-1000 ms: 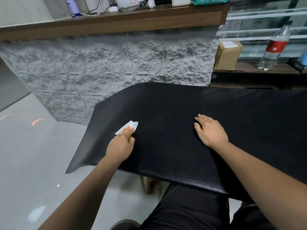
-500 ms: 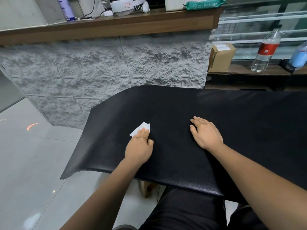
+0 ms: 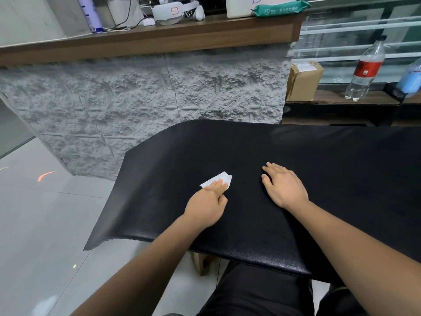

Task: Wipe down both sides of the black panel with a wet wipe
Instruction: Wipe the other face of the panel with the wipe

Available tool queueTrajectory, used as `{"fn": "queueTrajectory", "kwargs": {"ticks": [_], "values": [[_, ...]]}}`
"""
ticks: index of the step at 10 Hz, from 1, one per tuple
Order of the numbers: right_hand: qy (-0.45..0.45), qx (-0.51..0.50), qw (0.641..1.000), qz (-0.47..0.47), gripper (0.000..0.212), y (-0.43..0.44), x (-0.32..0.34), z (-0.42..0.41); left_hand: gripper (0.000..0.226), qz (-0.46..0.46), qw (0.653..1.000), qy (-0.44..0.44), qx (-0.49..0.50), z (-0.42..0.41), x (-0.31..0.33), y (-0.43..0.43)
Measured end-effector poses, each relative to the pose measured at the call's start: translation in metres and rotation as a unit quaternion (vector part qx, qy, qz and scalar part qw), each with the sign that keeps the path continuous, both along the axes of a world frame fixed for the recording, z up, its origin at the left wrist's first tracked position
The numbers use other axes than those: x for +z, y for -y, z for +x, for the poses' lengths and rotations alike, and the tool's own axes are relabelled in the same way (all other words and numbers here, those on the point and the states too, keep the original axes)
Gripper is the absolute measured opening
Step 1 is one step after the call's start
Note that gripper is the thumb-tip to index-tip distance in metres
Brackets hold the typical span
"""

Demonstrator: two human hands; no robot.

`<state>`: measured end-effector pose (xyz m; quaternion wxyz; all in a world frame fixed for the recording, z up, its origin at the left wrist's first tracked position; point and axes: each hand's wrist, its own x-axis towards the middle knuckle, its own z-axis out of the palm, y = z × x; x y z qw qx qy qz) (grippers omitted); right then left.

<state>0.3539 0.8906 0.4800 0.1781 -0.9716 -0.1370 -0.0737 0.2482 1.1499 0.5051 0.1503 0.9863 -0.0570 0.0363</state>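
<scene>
- Working, by the look of it, on the first of the two faces: wiping the upward side of the black panel (image 3: 330, 169), lying flat across the lap (image 3: 262, 293) and running out of view to the right.
- Pressing the wet wipe (image 3: 226, 177) onto the panel under the flat-laid fingers of the left hand (image 3: 206, 206), with the thumb tucked alongside. Sitting about midway between the near and far edges, well in from the left edge.
- Bracing the panel with the right hand (image 3: 284, 185), palm down and fingers loosely spread, near the wipe on its right but apart from it.
- Judging the upper face only partly covered, and leaving the underside for after a flip.
- Calling next for long, even strokes out toward the left and far edges, while holding the brace firm.
- Watching the left end: overhanging the floor (image 3: 45, 224) unsupported and sagging at the near-left corner, so likely giving under a hard push.
- Having open room to the left over the tiles, but crowding at the far edge, close to the stone-faced counter (image 3: 159, 94), and so needing care when turning the panel over.
</scene>
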Motion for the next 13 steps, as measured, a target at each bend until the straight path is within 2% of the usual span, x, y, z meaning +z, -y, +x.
{"fn": "queueTrajectory", "kwargs": {"ticks": [3, 7, 10, 13], "values": [[0.004, -0.003, 1.000, 0.004, 0.054, 0.001, -0.001, 0.000, 0.046, 0.008, 0.999, -0.021, 0.047, 0.014, 0.008, -0.048], [0.005, 0.000, 1.000, 0.004, 0.053, 0.001, -0.002, 0.001, 0.049, 0.016, 0.986, -0.044, 0.159, 0.031, 0.014, -0.110], [0.004, -0.004, 1.000, 0.007, 0.053, 0.000, -0.001, -0.001, 0.045, -0.005, 0.972, -0.029, 0.231, 0.043, 0.003, -0.088], [0.001, -0.005, 1.000, 0.005, 0.054, 0.000, -0.002, 0.001, 0.054, -0.006, 0.980, -0.044, 0.194, 0.052, -0.002, -0.054]]}}
